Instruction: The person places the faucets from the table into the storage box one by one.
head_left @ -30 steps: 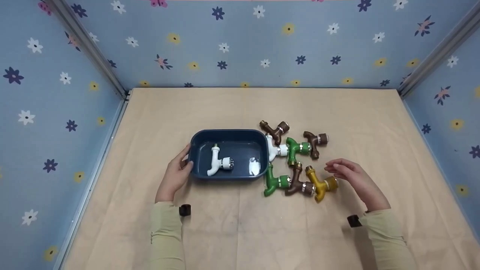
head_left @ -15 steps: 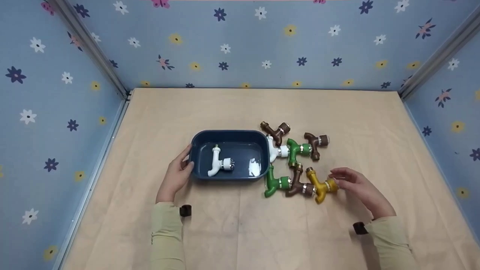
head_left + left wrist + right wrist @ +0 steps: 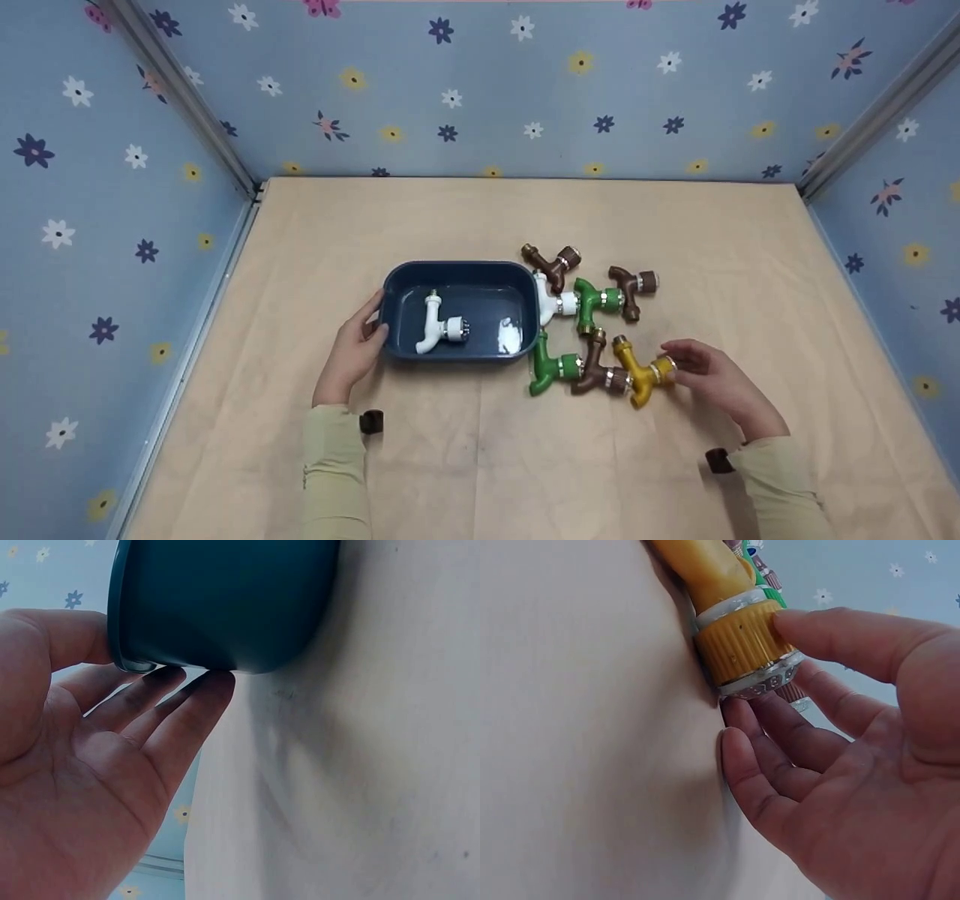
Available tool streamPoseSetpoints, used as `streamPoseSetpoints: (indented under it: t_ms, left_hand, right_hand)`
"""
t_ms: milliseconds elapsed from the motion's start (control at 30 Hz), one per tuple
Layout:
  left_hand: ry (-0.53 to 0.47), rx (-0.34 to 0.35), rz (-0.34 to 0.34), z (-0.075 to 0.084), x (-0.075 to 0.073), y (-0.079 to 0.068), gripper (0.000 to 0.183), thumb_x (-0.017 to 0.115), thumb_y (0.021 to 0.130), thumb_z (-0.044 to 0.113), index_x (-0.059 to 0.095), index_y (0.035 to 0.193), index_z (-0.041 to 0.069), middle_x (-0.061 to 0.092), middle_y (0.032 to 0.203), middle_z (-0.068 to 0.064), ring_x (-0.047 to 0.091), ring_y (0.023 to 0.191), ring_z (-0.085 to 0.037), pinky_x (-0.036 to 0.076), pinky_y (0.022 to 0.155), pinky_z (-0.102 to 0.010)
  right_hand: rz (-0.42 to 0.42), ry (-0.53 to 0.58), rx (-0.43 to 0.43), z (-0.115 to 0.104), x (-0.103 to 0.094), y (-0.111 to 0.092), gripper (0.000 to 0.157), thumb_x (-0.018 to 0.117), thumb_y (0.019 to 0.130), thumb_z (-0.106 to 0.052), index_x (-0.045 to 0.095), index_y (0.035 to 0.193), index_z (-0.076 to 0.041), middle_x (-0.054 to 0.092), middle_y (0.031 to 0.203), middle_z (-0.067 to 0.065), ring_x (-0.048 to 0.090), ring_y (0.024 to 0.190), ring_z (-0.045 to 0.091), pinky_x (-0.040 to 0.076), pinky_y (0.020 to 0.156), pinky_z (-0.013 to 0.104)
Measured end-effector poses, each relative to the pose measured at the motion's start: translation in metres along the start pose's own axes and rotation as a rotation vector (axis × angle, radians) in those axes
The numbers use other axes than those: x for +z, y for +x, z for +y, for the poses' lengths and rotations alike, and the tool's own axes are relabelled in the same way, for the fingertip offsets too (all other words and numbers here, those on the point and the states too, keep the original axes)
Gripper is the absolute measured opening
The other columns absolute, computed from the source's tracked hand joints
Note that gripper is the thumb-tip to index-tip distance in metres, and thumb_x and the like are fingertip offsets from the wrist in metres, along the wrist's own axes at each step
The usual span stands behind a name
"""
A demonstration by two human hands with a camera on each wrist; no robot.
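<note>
- Yellow tap (image 3: 640, 373) lies on the table (image 3: 480, 217), right of centre, with room before the right edge; the near edge is cut off. Right hand (image 3: 718, 384) pinches its knob, some fingertips hidden behind it.
- Left hand (image 3: 352, 356) grips the dark blue basin (image 3: 480, 276) at its left end; a white tap (image 3: 432, 328) lies inside.
- Second white tap (image 3: 550, 306), partly covered by the basin's right rim.
- Wide strip of table reaches the far edge.

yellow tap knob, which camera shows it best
The right wrist view: the yellow tap knob appears large there, showing its ribbed side, silvery end and the right hand touching it. The head view shows it small, at the hand's fingertips, but with the whole tap in context. The left wrist view doesn't show it.
</note>
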State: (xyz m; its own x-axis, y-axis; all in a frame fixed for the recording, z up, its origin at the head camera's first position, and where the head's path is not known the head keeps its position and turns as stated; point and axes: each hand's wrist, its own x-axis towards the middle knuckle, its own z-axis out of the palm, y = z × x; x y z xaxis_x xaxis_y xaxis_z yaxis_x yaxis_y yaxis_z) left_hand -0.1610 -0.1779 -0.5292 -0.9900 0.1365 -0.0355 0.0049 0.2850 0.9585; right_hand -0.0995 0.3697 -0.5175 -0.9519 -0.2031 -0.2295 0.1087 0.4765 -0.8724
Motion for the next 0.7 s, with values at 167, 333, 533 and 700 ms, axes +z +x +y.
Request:
streamPoseSetpoints:
  t_ms: [167, 333, 533, 700]
  left_hand:
    - [-0.006, -0.005, -0.016, 0.015, 0.001, -0.005, 0.056, 0.044, 0.097, -0.004, 0.028, 0.151, 0.006, 0.022, 0.154, -0.017, 0.038, 0.130, -0.040, 0.038, 0.104, -0.041]
    - [-0.002, -0.008, -0.024, 0.036, 0.000, -0.013, 0.056, 0.044, 0.097, -0.005, 0.026, 0.149, 0.001, 0.023, 0.153, -0.021, 0.037, 0.130, -0.044, 0.038, 0.103, -0.042]
    - [-0.001, -0.022, -0.028, 0.037, 0.001, -0.014, 0.055, 0.042, 0.097, -0.005, 0.025, 0.150, 0.001, 0.021, 0.154, -0.021, 0.036, 0.130, -0.044, 0.038, 0.104, -0.043]
    - [-0.005, -0.021, -0.026, 0.038, 0.001, -0.013, 0.056, 0.043, 0.097, -0.006, 0.026, 0.149, 0.000, 0.022, 0.153, -0.021, 0.037, 0.130, -0.044, 0.037, 0.104, -0.042]
  right_hand:
    - [0.007, 0.040, 0.010, 0.000, 0.000, -0.003, 0.048, 0.069, 0.089, -0.012, 0.051, 0.132, 0.002, 0.055, 0.125, 0.020, 0.055, 0.115, 0.033, 0.042, 0.090, 0.015]
    - [-0.002, 0.101, 0.031, 0.001, -0.001, -0.005, 0.051, 0.069, 0.089, -0.012, 0.049, 0.134, 0.002, 0.051, 0.129, 0.020, 0.052, 0.118, 0.035, 0.046, 0.090, 0.020]
    - [-0.020, 0.136, 0.069, 0.000, -0.002, -0.005, 0.054, 0.070, 0.088, -0.015, 0.047, 0.135, 0.002, 0.048, 0.131, 0.021, 0.052, 0.119, 0.033, 0.050, 0.088, 0.026]
    - [-0.055, 0.134, 0.082, -0.002, -0.005, -0.006, 0.054, 0.068, 0.090, -0.015, 0.047, 0.137, 0.002, 0.050, 0.134, 0.019, 0.055, 0.117, 0.024, 0.047, 0.090, 0.023]
